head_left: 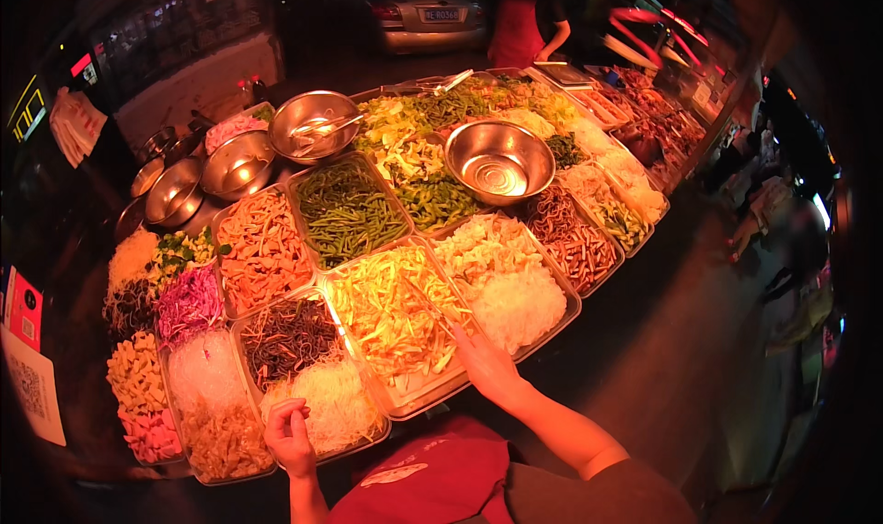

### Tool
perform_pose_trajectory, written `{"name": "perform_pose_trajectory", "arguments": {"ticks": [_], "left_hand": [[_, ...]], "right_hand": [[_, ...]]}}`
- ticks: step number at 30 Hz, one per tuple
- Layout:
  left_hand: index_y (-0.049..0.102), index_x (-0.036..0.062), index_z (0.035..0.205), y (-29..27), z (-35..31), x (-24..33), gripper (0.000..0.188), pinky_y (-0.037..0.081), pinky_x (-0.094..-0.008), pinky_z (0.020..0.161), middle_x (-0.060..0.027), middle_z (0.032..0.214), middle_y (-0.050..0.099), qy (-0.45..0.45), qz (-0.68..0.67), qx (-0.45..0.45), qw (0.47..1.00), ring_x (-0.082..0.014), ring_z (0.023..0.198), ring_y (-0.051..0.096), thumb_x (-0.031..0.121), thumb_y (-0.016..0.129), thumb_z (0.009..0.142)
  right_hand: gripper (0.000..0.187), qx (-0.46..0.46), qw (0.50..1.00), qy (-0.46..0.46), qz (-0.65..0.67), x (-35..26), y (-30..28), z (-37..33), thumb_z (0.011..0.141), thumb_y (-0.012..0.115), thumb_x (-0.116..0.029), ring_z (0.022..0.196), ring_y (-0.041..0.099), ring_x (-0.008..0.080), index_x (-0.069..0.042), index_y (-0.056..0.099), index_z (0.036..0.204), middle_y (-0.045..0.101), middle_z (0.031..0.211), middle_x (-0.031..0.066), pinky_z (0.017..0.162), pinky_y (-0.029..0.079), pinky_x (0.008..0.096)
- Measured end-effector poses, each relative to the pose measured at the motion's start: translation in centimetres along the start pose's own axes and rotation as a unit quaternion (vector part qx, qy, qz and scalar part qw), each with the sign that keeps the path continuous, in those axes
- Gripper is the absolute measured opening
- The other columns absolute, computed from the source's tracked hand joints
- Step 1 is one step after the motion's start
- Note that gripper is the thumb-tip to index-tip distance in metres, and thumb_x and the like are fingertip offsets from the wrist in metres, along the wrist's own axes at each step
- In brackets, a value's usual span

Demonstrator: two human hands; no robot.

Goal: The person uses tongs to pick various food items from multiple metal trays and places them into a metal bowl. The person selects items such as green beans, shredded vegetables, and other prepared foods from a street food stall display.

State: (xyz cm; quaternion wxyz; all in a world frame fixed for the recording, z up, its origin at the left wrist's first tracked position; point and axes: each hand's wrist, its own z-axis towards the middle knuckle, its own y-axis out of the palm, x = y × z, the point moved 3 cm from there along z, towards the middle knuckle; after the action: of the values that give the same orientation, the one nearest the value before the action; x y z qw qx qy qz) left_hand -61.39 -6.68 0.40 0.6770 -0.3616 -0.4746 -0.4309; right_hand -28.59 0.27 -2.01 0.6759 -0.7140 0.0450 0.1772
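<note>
In the head view, the right hand (486, 363) is resting at 6 o'clock on the near rim of the tray (416, 397) of yellow strips (391, 308), fingers together and flat, clamped on nothing. Thin tongs (425, 305) are lying in these strips, just beyond the fingertips. The left hand (289, 434) is hovering at 7 o'clock over the white noodles (333, 397), fingers curled together; whether they are pinching something, I cannot tell. A steel bowl (499, 161) is sitting at 12 o'clock on the greens (434, 195).
</note>
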Motion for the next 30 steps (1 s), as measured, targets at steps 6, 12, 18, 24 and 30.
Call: {"name": "perform_pose_trajectory", "arguments": {"ticks": [6, 12, 18, 24, 30], "left_hand": [[0.059, -0.0028, 0.092, 0.1, 0.4, 0.5, 0.011, 0.045, -0.0249, 0.072, -0.0102, 0.093, 0.057, -0.013, 0.000, 0.018, 1.000, -0.0142, 0.077, 0.055, -0.002, 0.049, 0.085], [0.058, -0.0032, 0.091, 0.3, 0.3, 0.6, 0.012, 0.046, -0.0246, 0.071, -0.0100, 0.093, 0.057, 0.005, -0.019, 0.023, 1.000, -0.0146, 0.078, 0.055, -0.003, 0.049, 0.085], [0.058, -0.0027, 0.091, -2.0, 1.0, -0.8, 0.012, 0.046, -0.0250, 0.071, -0.0096, 0.093, 0.056, -0.011, 0.050, 0.044, 0.998, -0.0144, 0.078, 0.054, -0.003, 0.048, 0.085], [0.057, -0.0018, 0.092, -1.2, 2.0, 1.3, 0.013, 0.045, -0.0246, 0.071, -0.0087, 0.094, 0.055, 0.021, 0.085, 0.104, 0.991, -0.0141, 0.080, 0.052, -0.003, 0.046, 0.086], [0.056, -0.0025, 0.092, 1.8, 0.8, 1.6, 0.012, 0.044, -0.0248, 0.069, -0.0085, 0.092, 0.054, -0.042, 0.158, 0.187, 0.969, -0.0137, 0.076, 0.051, -0.001, 0.045, 0.087]], "right_hand": [[0.058, 0.043, 0.997, -0.005, 0.059, 0.9, -2.9, -2.8, 0.082, 0.058, -0.020, 0.087, 0.057, 0.0389, -0.002, 0.033, 0.132, 0.054, 0.099, 0.0217, 0.073, 0.048, 0.0434], [0.062, -0.023, 0.998, 0.007, 0.065, 1.6, -3.0, -3.8, 0.081, 0.058, -0.025, 0.090, 0.056, 0.0419, -0.003, 0.033, 0.133, 0.054, 0.102, 0.0255, 0.076, 0.047, 0.0454], [0.060, 0.155, 0.979, -0.098, -0.087, 3.2, -12.5, 5.6, 0.084, 0.056, -0.024, 0.067, 0.057, 0.0314, -0.007, 0.031, 0.136, 0.056, 0.084, 0.0165, 0.057, 0.048, 0.0411], [0.017, 0.222, 0.926, -0.178, -0.247, 5.1, -19.5, 23.3, 0.078, 0.048, -0.007, 0.067, 0.063, 0.0315, -0.001, 0.053, 0.094, 0.059, 0.072, 0.0179, 0.052, 0.048, 0.0412], [0.014, 0.120, 0.902, -0.267, -0.318, 6.1, -13.4, 35.3, 0.076, 0.052, -0.009, 0.066, 0.064, 0.0261, -0.002, 0.062, 0.083, 0.063, 0.071, 0.0129, 0.053, 0.050, 0.0374]]}}
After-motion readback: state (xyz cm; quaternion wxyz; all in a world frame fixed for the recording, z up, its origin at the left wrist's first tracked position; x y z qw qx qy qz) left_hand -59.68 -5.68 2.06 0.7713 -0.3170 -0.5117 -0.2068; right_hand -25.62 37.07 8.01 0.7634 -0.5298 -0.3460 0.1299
